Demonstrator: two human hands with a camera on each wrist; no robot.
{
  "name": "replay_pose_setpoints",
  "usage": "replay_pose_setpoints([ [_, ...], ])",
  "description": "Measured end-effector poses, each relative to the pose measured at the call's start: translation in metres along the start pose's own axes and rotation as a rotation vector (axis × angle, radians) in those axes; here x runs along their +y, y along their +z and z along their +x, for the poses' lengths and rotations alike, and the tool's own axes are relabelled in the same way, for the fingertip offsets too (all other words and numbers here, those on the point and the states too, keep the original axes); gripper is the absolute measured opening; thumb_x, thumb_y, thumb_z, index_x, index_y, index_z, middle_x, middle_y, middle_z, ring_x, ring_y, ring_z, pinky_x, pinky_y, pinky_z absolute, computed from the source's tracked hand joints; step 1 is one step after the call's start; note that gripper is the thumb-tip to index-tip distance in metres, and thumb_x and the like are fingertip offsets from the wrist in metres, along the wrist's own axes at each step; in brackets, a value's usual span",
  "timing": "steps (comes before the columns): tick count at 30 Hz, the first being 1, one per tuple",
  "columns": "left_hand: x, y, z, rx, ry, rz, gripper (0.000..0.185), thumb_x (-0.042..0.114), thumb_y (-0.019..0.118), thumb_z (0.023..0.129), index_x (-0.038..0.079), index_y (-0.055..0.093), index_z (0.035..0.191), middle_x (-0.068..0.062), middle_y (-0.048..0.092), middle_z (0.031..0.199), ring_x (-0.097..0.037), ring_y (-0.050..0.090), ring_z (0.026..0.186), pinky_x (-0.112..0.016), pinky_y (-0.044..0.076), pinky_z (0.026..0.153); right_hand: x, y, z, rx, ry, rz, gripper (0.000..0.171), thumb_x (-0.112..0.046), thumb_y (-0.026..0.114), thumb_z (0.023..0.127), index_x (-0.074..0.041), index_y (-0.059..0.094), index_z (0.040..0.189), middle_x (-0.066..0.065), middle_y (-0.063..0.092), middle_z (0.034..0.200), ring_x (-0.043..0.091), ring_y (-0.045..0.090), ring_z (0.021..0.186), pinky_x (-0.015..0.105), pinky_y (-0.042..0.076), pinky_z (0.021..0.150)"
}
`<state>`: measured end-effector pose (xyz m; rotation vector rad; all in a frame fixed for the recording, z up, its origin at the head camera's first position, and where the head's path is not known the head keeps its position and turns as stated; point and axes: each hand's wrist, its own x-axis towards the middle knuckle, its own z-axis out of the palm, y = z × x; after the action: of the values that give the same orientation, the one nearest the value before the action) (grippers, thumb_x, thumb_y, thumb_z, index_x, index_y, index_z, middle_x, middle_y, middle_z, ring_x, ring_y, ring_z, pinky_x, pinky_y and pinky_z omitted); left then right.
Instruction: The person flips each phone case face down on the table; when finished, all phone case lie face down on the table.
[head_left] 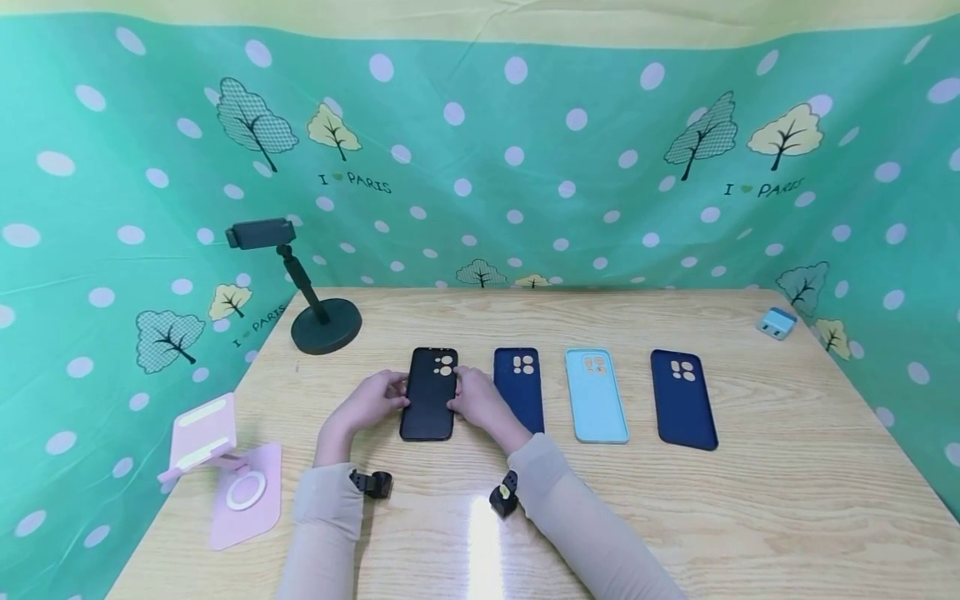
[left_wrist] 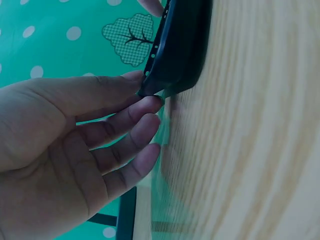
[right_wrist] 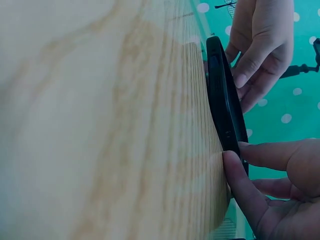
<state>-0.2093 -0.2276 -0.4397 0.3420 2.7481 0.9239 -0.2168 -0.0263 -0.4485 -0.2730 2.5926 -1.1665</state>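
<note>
A black phone case (head_left: 427, 404), camera cutouts at its far right corner, lies between the two hands on the wooden table. My left hand (head_left: 371, 404) pinches its left edge between thumb and index finger, the other fingers loosely bent, as the left wrist view shows. On the opposite side, my right hand (head_left: 480, 400) grips the right edge near the cutouts. The right wrist view has the case (right_wrist: 225, 100) edge-on, slightly tilted against the tabletop. Just right of that hand is a dark blue phone case (head_left: 519, 387), partly covered by the forearm.
Farther right lie a light blue case (head_left: 596, 400) and another dark blue case (head_left: 682, 400). A black phone stand (head_left: 326, 325) is at the back left, a pink folding stand (head_left: 251, 508) at the front left. A small blue-and-white charger plug (head_left: 777, 323) sits at the back right.
</note>
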Motion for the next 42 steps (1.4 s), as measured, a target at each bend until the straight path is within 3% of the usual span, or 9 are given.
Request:
replay_pose_setpoints([
  [8, -0.001, 0.0, 0.001, -0.019, -0.015, -0.062, 0.048, -0.002, 0.057, 0.092, -0.015, 0.044, 0.136, -0.017, 0.064, 0.104, -0.022, 0.064, 0.091, -0.032, 0.054, 0.075, -0.002, 0.0, -0.001, 0.002, 0.017, 0.021, 0.065, 0.002, 0.069, 0.085, 0.004, 0.041, 0.143, 0.0, 0.046, 0.075, 0.008, 0.055, 0.052, 0.02, 0.05, 0.057],
  [16, 0.003, -0.001, 0.0, -0.001, -0.004, -0.148, 0.049, -0.002, 0.055, 0.092, -0.013, 0.042, 0.138, -0.026, 0.059, 0.12, -0.03, 0.064, 0.101, -0.036, 0.055, 0.082, 0.001, 0.001, -0.001, 0.026, 0.01, 0.046, 0.064, 0.004, 0.07, 0.083, 0.005, 0.044, 0.14, 0.003, 0.049, 0.082, 0.01, 0.058, 0.056, 0.02, 0.053, 0.057],
  [28, 0.024, -0.012, -0.008, 0.087, 0.127, -0.113, 0.048, 0.002, 0.062, 0.09, -0.013, 0.048, 0.134, -0.022, 0.057, 0.112, -0.029, 0.062, 0.096, -0.042, 0.055, 0.085, 0.007, 0.003, 0.003, 0.048, -0.066, 0.05, 0.055, 0.001, 0.074, 0.079, 0.007, 0.055, 0.13, 0.006, 0.058, 0.089, 0.012, 0.054, 0.079, 0.025, 0.05, 0.077],
  [35, 0.037, -0.014, -0.011, 0.081, 0.145, -0.077, 0.048, 0.004, 0.063, 0.09, -0.012, 0.049, 0.133, -0.021, 0.057, 0.11, -0.027, 0.063, 0.093, -0.037, 0.054, 0.081, 0.008, 0.003, 0.005, 0.026, -0.069, 0.061, 0.049, -0.002, 0.074, 0.08, 0.005, 0.059, 0.126, 0.008, 0.066, 0.092, 0.015, 0.061, 0.085, 0.025, 0.052, 0.079],
  [42, 0.048, -0.014, -0.013, 0.082, 0.142, -0.063, 0.049, 0.005, 0.062, 0.09, -0.012, 0.048, 0.134, -0.021, 0.055, 0.109, -0.029, 0.063, 0.094, -0.04, 0.054, 0.081, 0.006, 0.003, 0.004, -0.048, -0.093, 0.157, 0.046, -0.001, 0.071, 0.083, 0.006, 0.058, 0.127, 0.013, 0.07, 0.1, 0.02, 0.066, 0.095, 0.024, 0.055, 0.08],
])
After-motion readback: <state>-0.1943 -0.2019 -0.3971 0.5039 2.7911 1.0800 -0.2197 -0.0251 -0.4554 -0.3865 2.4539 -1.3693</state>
